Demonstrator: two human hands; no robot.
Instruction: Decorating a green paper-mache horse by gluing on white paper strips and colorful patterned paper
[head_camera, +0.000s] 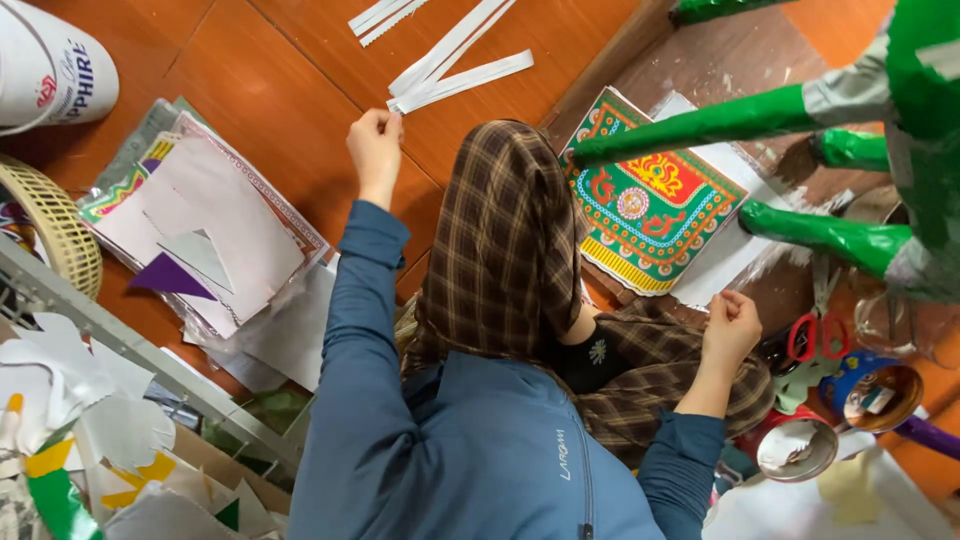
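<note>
Head view looks down on a person seated on the floor. Their left hand reaches forward and pinches the near end of a bundle of white paper strips, which fan away from it over bare floor with room to pull. Their right hand is loosely curled; whether it holds anything cannot be told. Just beyond it lies a patterned sheet under green legs; red-handled scissors crowd its outer side.
</note>
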